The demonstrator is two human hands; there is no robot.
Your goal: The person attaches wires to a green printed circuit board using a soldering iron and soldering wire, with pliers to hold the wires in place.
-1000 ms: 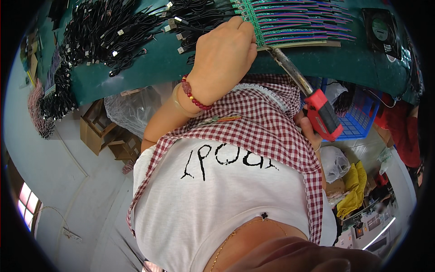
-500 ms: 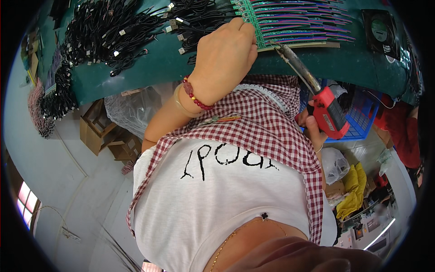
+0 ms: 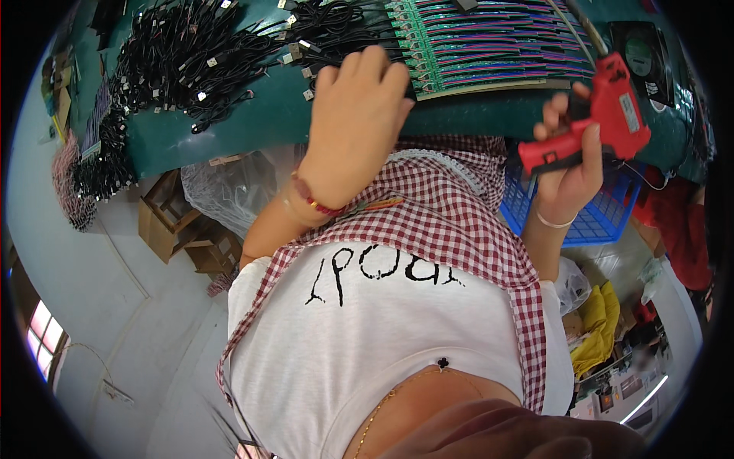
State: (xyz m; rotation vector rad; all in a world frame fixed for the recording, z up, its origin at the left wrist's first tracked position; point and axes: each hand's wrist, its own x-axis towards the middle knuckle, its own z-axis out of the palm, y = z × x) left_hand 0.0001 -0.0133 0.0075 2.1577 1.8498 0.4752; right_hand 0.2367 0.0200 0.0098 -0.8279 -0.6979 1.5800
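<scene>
My right hand (image 3: 573, 164) is closed round the grip of a red and black soldering gun (image 3: 621, 107). The gun points up and away over the right part of the bench, and its tip is cut off or hard to see at the top edge. My left hand (image 3: 359, 115) hovers back up at the bench's near edge, between the black USB cables (image 3: 325, 23) and a row of green circuit boards (image 3: 419, 57). Its fingers are bent and slightly apart, with the tips hidden beneath. Multicoloured wires (image 3: 505, 50) run right from the boards.
A big heap of black USB cables (image 3: 180, 61) covers the left of the green bench (image 3: 267, 99). A round-faced black device (image 3: 646, 57) stands at the right. Below the bench are a blue crate (image 3: 592, 218), cardboard boxes (image 3: 172, 214) and a clear plastic bag (image 3: 222, 191).
My right hand has lifted the soldering gun up and right, away from the boards. My left hand has drawn left from the boards' edge, and its fingers have spread a little.
</scene>
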